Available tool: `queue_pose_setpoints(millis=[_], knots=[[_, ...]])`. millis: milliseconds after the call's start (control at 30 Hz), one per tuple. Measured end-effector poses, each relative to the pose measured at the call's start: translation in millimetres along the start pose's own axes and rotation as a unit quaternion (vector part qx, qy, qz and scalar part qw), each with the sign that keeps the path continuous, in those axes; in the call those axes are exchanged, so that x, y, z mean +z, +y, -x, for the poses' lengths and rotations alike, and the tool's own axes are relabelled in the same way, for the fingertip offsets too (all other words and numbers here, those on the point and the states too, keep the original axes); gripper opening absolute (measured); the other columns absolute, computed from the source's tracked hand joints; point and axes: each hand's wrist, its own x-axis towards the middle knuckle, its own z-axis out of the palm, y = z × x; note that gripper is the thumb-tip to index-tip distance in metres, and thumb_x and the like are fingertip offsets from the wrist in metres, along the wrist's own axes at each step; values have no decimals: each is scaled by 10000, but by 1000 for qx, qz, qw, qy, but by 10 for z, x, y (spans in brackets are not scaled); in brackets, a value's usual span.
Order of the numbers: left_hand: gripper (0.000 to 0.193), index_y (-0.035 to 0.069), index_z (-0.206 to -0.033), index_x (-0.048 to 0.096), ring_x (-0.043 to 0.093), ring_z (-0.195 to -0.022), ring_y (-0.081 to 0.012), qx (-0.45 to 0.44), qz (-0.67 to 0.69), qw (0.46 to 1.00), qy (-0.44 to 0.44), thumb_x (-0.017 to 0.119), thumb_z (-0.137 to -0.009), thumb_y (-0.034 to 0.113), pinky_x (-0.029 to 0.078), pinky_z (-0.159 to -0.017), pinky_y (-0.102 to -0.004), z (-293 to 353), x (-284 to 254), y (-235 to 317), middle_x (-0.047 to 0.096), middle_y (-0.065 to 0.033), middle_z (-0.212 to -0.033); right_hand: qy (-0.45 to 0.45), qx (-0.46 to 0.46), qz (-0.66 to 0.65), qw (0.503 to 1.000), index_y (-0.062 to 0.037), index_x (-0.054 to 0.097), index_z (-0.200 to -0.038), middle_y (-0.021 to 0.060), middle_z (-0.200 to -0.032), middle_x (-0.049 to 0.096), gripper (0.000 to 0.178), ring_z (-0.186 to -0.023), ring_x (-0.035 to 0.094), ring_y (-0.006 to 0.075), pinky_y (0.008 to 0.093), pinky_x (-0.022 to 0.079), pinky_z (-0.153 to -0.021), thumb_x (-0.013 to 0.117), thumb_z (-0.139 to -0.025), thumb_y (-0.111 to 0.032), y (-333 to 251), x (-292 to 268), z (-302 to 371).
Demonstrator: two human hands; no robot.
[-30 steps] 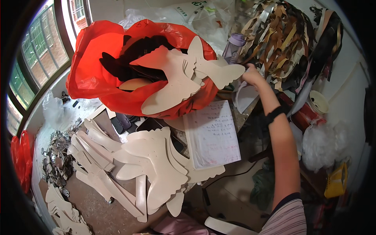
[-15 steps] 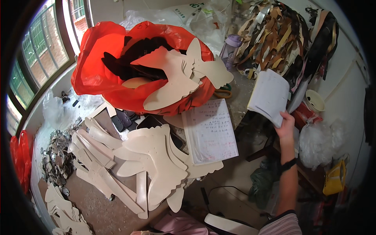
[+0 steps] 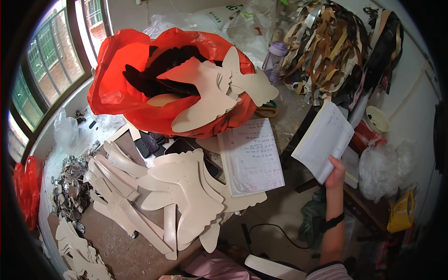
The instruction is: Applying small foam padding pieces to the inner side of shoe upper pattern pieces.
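A workshop; stacked cream cutouts (image 3: 186, 184); bundled strips (image 3: 326, 51); heaped small parts (image 3: 69, 186).

The right hand (image 3: 335, 173) grips a white-paged notebook (image 3: 323, 140) near its lower corner, beside the tabletop (image 3: 123, 247), where another notebook (image 3: 252, 158) overlaps cream cut pieces (image 3: 186, 191). A red bag (image 3: 109, 91) beyond holds more pieces.

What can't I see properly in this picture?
In the head view:
Right hand: some fingers, hidden behind the held notebook.
Red bag: its inside bottom, covered by dark pieces.
Lying notebook: writing too small.
Striped sleeve: cut off by the lower edge.
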Motion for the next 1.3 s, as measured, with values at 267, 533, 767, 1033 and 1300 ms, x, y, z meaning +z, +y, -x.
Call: queue_pose_setpoints(millis=[267,533,767,1033,1300], knots=[[77,-34,-993,606,581,-913,-114,-9,22,1000,-10,574,-924,-19,449,-848,-245,-7,40,41,642,-57,-971,-27,-31,46,998,22,335,-1399,151,-1319,483,691,-1223,481,296,402,379,-1057,600,-763,-36,-142,325,251],[89,-38,-1004,603,575,-921,-120,-4,18,1000,-12,581,-932,10,450,-855,-250,16,7,43,637,-54,-981,-23,-35,70,997,7,344,-1394,151,-1304,499,727,-1213,497,297,413,412,-1036,616,-720,-12,-123,462,350],[94,-33,-995,607,574,-922,-119,-5,37,999,-20,586,-939,40,451,-861,-255,-3,41,86,639,-54,-981,-49,-36,61,996,-22,302,-1426,148,-1325,484,785,-1232,482,310,420,396,-1052,612,-706,10,-229,604,460],[101,-33,-1000,613,578,-909,-118,2,22,1000,-15,589,-938,42,455,-856,-256,56,4,60,646,-55,-976,-3,63,-56,996,-20,414,-1353,139,-1191,569,582,-1032,604,247,352,500,-891,565,-791,-25,-45,442,626],[76,-28,-983,614,578,-897,-118,7,64,997,-30,592,-926,17,455,-849,-251,108,87,110,639,-50,-948,-306,110,-685,652,17,379,-1320,134,-730,536,393,-554,647,241,296,594,-516,459,-948,-80,173,1016,1119]])
